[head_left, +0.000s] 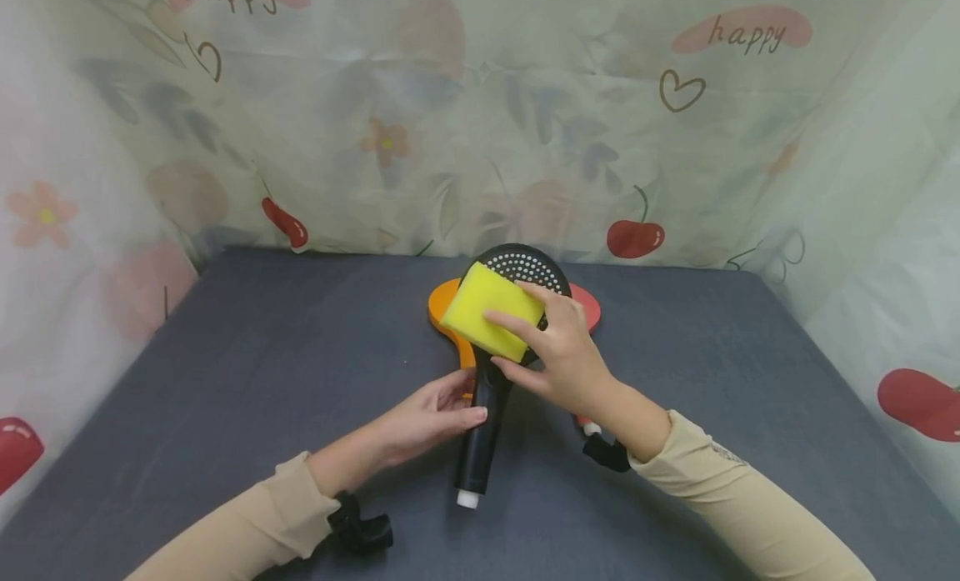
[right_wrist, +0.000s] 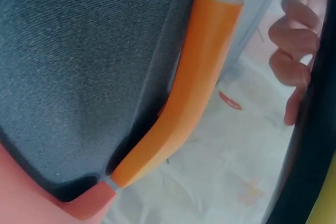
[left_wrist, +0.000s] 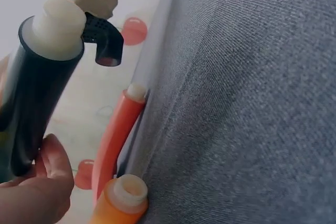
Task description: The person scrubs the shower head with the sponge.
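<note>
One black shower head (head_left: pixel 492 389) is held over the tabletop (head_left: pixel 262 381), its handle (head_left: pixel 477 456) gripped by the left hand (head_left: pixel 427 420), a yellow sponge (head_left: pixel 483 303) being pinched against the spray face (head_left: pixel 525 262) by the right hand (head_left: pixel 566 348); wiping is judged the current step, even strokes called for next.

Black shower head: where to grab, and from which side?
The handle of the black shower head, below its round face. I'd come from the person's left and pinch across: the handle is long and slim, whereas the yellow sponge covers part of the face and the right sleeve comes in opposite.
</note>
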`<state>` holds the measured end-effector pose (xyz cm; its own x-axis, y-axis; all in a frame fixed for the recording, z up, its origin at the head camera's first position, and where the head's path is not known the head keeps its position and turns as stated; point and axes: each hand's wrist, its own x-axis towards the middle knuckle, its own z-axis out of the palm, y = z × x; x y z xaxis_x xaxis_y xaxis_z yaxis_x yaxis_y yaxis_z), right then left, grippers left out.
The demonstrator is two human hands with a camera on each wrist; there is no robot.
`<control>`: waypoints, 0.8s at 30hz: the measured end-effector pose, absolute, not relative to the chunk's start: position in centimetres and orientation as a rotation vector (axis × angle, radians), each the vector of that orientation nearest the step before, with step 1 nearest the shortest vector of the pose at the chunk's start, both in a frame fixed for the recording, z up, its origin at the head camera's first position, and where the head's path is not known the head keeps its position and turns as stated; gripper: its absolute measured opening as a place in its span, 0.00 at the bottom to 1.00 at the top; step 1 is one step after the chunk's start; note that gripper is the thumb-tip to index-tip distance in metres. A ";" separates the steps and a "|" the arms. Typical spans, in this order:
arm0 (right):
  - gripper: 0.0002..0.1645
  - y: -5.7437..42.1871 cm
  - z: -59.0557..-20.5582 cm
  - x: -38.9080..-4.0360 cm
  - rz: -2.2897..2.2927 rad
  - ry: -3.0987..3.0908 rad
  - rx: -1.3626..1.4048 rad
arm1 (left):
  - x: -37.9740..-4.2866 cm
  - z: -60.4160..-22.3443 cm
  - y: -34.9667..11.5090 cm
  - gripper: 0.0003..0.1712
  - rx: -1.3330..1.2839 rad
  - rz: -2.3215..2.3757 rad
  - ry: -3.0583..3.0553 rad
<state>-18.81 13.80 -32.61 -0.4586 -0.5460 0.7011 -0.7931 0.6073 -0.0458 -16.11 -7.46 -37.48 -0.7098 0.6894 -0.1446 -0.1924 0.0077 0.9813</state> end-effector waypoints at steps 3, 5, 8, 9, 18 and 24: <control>0.32 13.7 -32.6 -18.8 0.474 -2.171 1.053 | -16.0 -37.4 -7.4 0.44 0.558 1.774 1.684; 0.32 13.7 -32.6 -19.0 0.464 -2.181 1.048 | -15.9 -37.3 -7.4 0.43 0.578 1.778 1.713; 0.32 14.1 -32.5 -19.3 0.442 -2.207 1.014 | -15.9 -37.4 -7.4 0.44 0.569 1.778 1.761; 0.32 14.2 -32.4 -19.4 0.438 -2.216 0.992 | -15.9 -37.4 -7.4 0.44 0.556 1.777 1.774; 0.31 15.3 -31.7 -20.5 0.450 -2.260 0.765 | -15.9 -37.6 -6.9 0.42 0.483 1.792 1.824; 0.31 14.5 -32.2 -20.0 0.406 -2.214 0.910 | -15.9 -37.7 -6.7 0.42 0.462 1.800 1.820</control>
